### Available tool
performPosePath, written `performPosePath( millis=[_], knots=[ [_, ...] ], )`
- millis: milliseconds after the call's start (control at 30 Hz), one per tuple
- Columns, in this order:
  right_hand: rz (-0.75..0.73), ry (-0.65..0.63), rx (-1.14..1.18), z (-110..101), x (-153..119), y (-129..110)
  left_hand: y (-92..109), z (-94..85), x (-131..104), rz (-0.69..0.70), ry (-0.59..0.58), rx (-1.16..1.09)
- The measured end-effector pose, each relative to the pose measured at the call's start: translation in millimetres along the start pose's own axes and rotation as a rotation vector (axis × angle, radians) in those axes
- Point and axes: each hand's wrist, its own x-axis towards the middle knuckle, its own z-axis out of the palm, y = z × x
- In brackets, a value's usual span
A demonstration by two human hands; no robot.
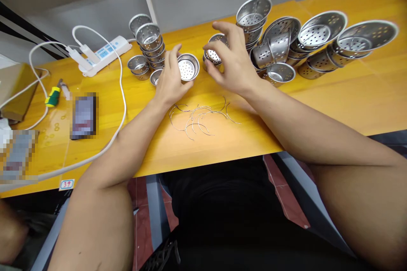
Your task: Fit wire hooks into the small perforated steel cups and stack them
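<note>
The table [254, 123] is yellow-orange, the perforated cups [280, 74] silver — dotted all over with small round holes. On the left, a screwdriver handle [52, 97] shows green and yellow; the power strip [108, 54] is white with light-blue patches — its cables [123, 89] white too.

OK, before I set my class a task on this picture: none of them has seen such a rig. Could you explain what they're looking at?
There is no machine here: one person works bare-handed, and the single picture comes from a camera on their head, looking forward and down.

On the yellow table lie thin curved wires, with perforated metal cups standing behind, many stacked. Further left are a power strip and a green-and-yellow screwdriver.

The left hand curls beside one small cup; whether it grips it is unclear. The right hand has its fingers spread, apparently holding nothing.
</note>
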Motion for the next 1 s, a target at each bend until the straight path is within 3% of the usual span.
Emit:
performPosePath(
  millis=[100,233,300,467,633,800,1000],
  knots=[
    [-0.114,-0.093,0.147,-8.1,-0.5,-11.0,4.9,-4.0,0.8,0.004,-0.009,-0.018],
    [-0.214,-0.571,0.109,-12.9,-6.2,-5.9,2.7,-4.7,2.1,-0.008,-0.035,-0.007],
    [-0.190,-0.685,0.089,-13.6,-9.2,0.4,0.8,-3.6,2.3,-0.009,-0.031,0.007],
    [-0.188,-0.730,0.155,-9.5,-11.3,0.0,1.9,-2.3,1.6,0.004,-0.010,-0.008],
    [-0.280,-0.804,0.118,-4.6,-8.4,-37.2,-0.2,-1.6,1.4,0.008,-0.015,-0.025],
    [-0.227,-0.839,-0.024,-3.5,-5.7,-67.4,-15.5,6.0,3.2,0.044,0.035,-0.033],
    [-0.249,-0.818,-0.066,1.7,-7.3,-67.6,-24.1,12.1,3.5,0.095,0.084,-0.065]
  ],
)
